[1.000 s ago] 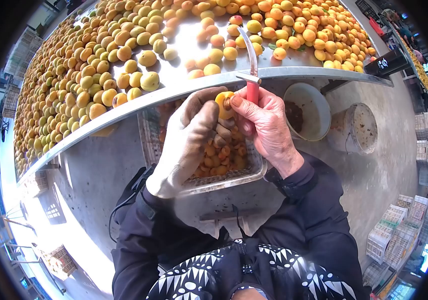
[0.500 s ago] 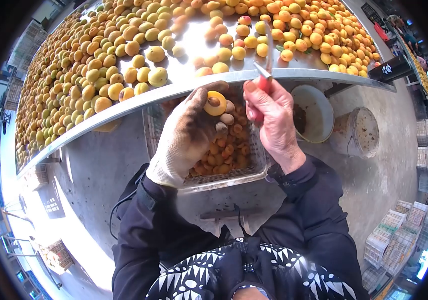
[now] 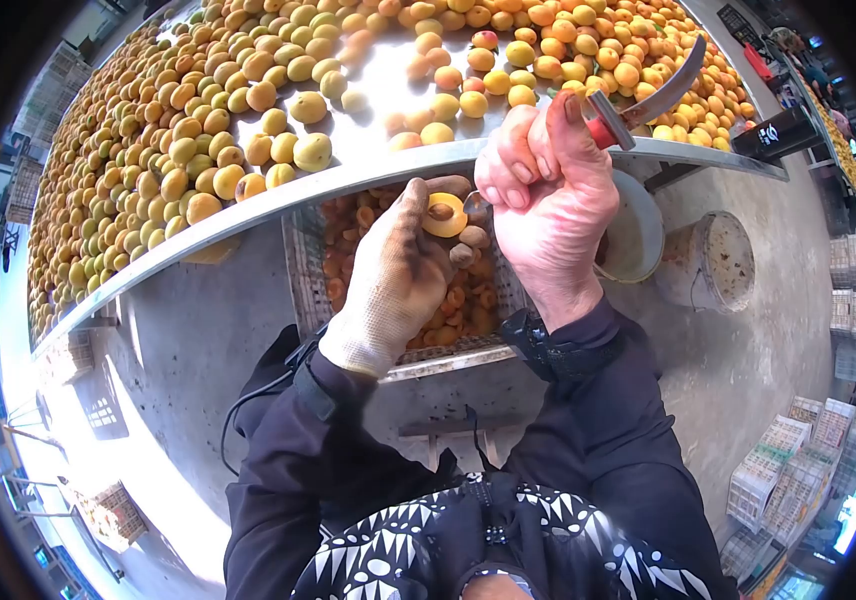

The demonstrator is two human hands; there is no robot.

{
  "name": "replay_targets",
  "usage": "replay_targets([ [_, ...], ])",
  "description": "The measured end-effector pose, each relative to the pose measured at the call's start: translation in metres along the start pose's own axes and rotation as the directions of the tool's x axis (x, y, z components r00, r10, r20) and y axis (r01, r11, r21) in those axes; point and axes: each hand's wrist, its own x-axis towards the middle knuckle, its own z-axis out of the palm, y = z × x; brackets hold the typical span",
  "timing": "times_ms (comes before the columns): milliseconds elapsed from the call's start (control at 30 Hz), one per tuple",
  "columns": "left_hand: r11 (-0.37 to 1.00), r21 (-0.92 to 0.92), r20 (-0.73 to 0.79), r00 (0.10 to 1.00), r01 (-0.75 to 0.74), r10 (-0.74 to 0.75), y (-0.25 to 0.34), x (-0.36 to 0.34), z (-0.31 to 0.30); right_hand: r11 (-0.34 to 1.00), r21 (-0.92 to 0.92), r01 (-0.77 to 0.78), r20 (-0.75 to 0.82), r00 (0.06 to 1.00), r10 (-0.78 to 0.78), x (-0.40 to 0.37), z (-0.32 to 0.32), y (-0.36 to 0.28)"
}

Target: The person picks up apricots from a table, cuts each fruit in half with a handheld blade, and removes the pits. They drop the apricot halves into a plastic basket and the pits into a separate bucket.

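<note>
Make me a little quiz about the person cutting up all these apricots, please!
1. True or false: the left hand is gloved and the right hand is bare.
2. What does the right hand hold in its grip?
A. a spoon
B. a knife with a red handle
C. a bucket
3. Fill in the missing word: the opened apricot in the left hand shows a brown ____ in its middle.

Key
1. True.
2. B.
3. The pit.
</note>
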Motion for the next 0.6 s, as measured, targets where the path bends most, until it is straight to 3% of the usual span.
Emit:
replay_targets([
  [133,0.972,0.21,0.164,0.984,-0.103,0.069,-0.005,-0.001,-0.011,0.991,-0.058,0.119,0.073,0.991,-0.115,0.0,0.005,0.005],
  [200,0.991,-0.134,-0.032,0.999,0.001,-0.005,-0.005,-0.002,-0.005,0.988,-0.054,0.146,0.116,0.983,-0.139,0.0,0.006,0.009],
  [333,0.984,-0.178,-0.021,1.0,0.005,-0.009,-0.004,-0.005,-0.006,0.987,-0.05,0.154,0.141,0.979,-0.146,-0.001,0.007,0.014],
  [400,0.99,-0.017,0.296,0.945,-0.143,0.141,-0.006,-0.005,-0.01,0.985,-0.087,0.152,0.121,0.982,-0.141,-0.003,0.008,0.013],
  [433,0.99,-0.018,0.295,0.945,-0.143,0.142,-0.005,-0.008,-0.007,0.985,-0.087,0.151,0.122,0.983,-0.14,-0.003,0.008,0.014],
  [467,0.909,0.354,0.169,0.971,-0.221,0.17,-0.005,-0.012,-0.003,0.985,-0.084,0.152,0.141,0.98,-0.139,-0.003,0.007,0.014],
  [500,0.7,0.682,0.059,0.969,-0.214,0.238,-0.004,-0.014,0.002,0.985,-0.082,0.153,0.159,0.977,-0.139,-0.002,0.006,0.015],
  [533,0.701,0.681,0.058,0.97,-0.212,0.236,-0.005,-0.013,0.0,0.985,-0.084,0.152,0.157,0.978,-0.138,-0.002,0.005,0.014],
  [567,0.931,0.33,0.078,0.988,-0.154,0.136,-0.005,-0.011,-0.003,0.99,-0.047,0.134,0.168,0.978,-0.125,-0.001,0.004,0.013],
  [600,0.996,-0.073,0.136,0.989,-0.042,0.052,-0.005,-0.01,-0.007,0.993,-0.01,0.116,0.179,0.977,-0.112,0.0,0.003,0.013],
])
